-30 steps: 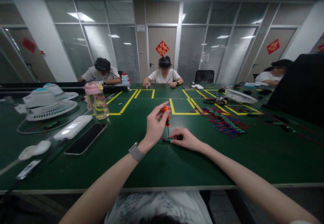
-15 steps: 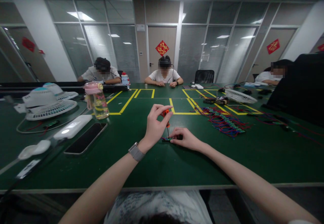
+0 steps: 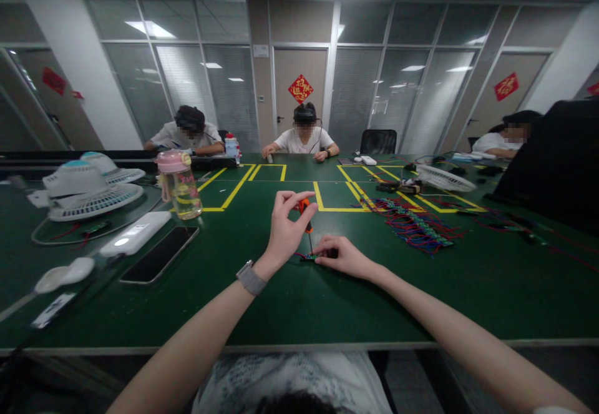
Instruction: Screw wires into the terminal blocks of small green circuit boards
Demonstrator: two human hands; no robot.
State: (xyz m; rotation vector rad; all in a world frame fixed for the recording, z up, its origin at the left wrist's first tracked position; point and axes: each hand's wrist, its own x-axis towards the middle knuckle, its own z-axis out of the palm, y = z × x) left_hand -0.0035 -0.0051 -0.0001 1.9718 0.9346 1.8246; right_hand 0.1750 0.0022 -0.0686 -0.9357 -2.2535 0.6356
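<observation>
Your left hand (image 3: 286, 230), fingers curled round the handle, now leans the screwdriver (image 3: 305, 206) slightly further left; your right hand's (image 3: 345, 256) fingertips still steady the circuit board (image 3: 307, 258) at its tip.

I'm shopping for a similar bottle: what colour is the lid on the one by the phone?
The lid is pink, clearest in the head view.

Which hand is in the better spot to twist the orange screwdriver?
Left, I think. The left hand has its thumb and fingers around the handle of the screwdriver. The right hand is lower down, its fingertips on the small green board by the tip.
</observation>
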